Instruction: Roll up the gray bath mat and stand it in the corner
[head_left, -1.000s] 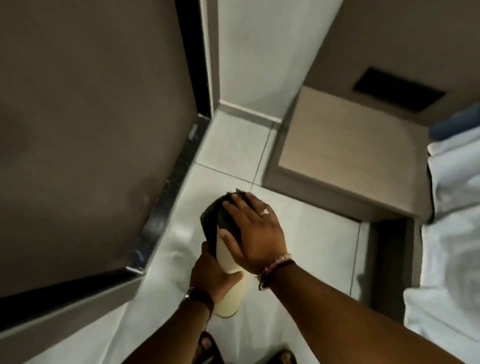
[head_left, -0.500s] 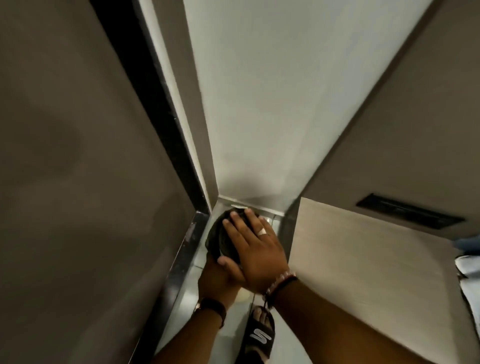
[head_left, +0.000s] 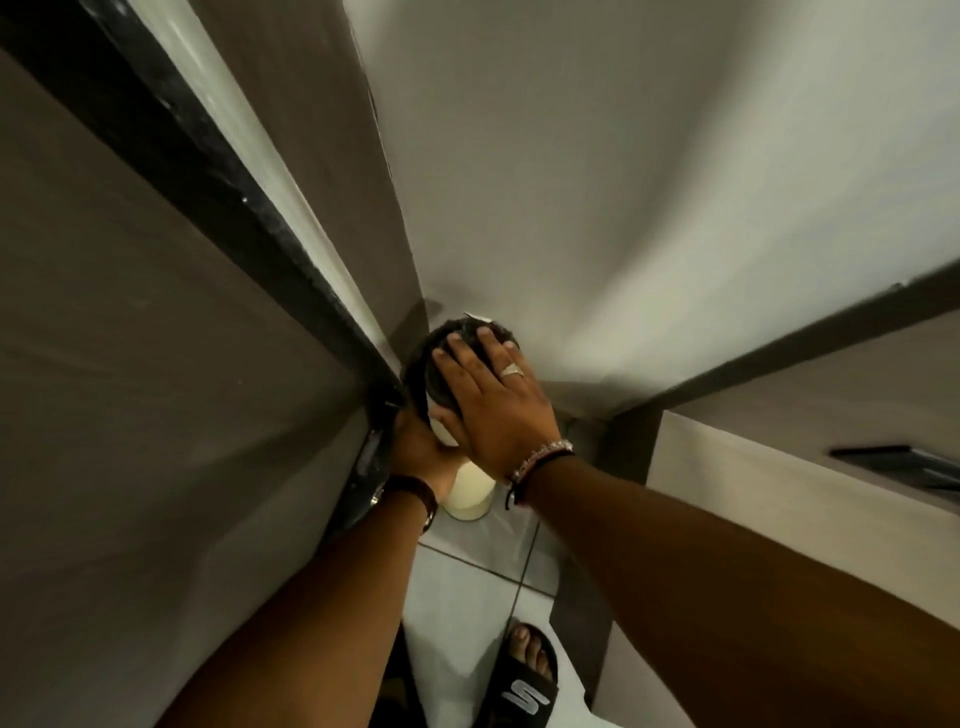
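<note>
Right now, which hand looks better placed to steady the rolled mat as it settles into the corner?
Probably the right hand: it lies flat over the top of the rolled mat, while the left hand only grips its side.

A domestic interior, seemingly a bedroom or hotel-style room by a doorway; glossy pale floor tiles (head_left: 457, 587) with dark grout lines meet plain white walls (head_left: 623, 156); a dark door frame (head_left: 197, 171) runs along the left; a light wood-grain cabinet (head_left: 769, 519) stands at the right; a foot in a black slide sandal (head_left: 524, 680) suggests casual indoor living
</note>
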